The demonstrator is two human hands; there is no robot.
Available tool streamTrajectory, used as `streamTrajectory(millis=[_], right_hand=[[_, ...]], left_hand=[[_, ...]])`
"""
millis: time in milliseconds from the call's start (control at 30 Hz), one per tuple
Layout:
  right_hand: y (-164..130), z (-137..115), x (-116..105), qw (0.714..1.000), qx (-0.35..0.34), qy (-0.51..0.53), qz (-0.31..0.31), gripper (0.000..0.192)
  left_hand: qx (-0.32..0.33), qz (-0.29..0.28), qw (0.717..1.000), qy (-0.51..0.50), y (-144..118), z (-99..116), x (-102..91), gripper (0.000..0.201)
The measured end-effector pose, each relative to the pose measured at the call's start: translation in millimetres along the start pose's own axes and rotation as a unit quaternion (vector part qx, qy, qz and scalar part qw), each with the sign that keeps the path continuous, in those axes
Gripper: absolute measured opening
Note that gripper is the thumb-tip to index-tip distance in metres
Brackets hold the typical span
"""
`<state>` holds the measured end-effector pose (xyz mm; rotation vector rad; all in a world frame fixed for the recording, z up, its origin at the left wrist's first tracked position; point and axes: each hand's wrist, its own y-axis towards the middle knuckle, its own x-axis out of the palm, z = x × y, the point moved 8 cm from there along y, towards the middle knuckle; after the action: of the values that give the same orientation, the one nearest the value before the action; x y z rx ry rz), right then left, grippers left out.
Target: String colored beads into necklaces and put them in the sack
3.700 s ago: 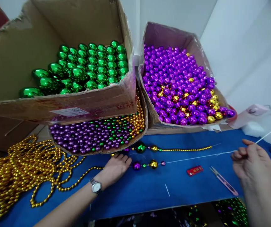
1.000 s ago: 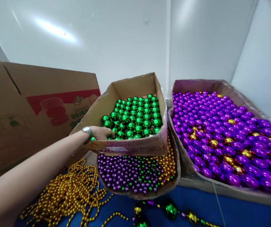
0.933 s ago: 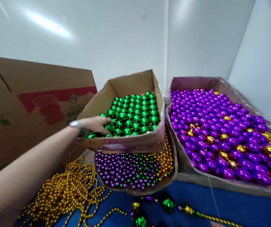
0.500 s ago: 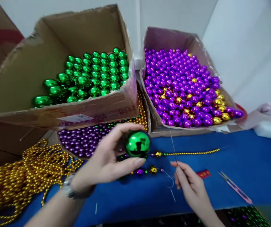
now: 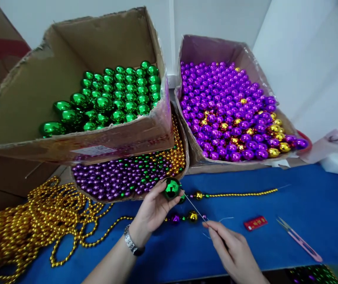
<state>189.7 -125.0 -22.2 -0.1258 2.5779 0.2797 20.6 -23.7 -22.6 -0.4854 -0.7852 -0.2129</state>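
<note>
A large shiny green bead (image 5: pixel 171 188) is held in my left hand (image 5: pixel 153 209), between the thumb and fingers. My right hand (image 5: pixel 228 242) pinches a long thin needle (image 5: pixel 195 206), whose far end reaches the green bead's right side. Whether the tip has entered the bead I cannot tell. Beneath the hands lie two strung rows. A larger gold bead (image 5: pixel 192 215) sits in the nearer row, and a chain of small gold beads (image 5: pixel 242 193) runs to the right from the farther one. Pale thread (image 5: pixel 226 218) curls near my right hand.
A carton of large green beads (image 5: pixel 127 130) stands at the back left, above a box of small purple, green and gold beads (image 5: pixel 112 179). Another carton (image 5: pixel 197 152) holds purple and gold beads. Gold bead chain (image 5: pixel 27 221), a red packet (image 5: pixel 255 223) and pink thread snips (image 5: pixel 300 240) lie on blue cloth (image 5: pixel 319 201).
My left hand has moved the green bead farther from the camera. My right hand has tilted the needle from nearly upright toward the bead, bringing its end there.
</note>
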Motion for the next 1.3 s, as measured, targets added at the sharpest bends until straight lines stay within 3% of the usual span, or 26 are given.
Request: streamTrajectory(millis=[333,600,833,933,1033,1167,1300], right_hand=[[4,4,-1,0.998,-0.031,-0.053,0.009,0.027],[6,-1,-1,0.993,-0.064,-0.095,0.010,0.027],[5,1,-3,0.992,-0.068,-0.106,0.010,0.027],[2,-5,-1,0.994,-0.066,-0.083,0.004,0.026],[1,-12,2,0.995,-0.071,-0.066,-0.005,0.026],[1,-16,5,0.994,-0.083,-0.069,-0.011,0.027],[1,-17,7,0.992,-0.084,-0.087,-0.019,0.027]], left_hand=[[-0.008,-0.012,1.000,0.005,1,6,-3.6,0.027],[0.007,-0.043,0.992,0.117,-6,20,4.0,0.036],[0.110,-0.008,0.977,0.183,-12,46,0.8,0.043],[0.193,0.052,0.934,0.297,-18,55,-2.6,0.053],[0.276,0.096,0.850,0.438,-25,59,4.6,0.059],[0.352,0.086,0.750,0.553,-32,58,19.7,0.054],[0.375,0.072,0.679,0.627,-34,52,21.3,0.056]])
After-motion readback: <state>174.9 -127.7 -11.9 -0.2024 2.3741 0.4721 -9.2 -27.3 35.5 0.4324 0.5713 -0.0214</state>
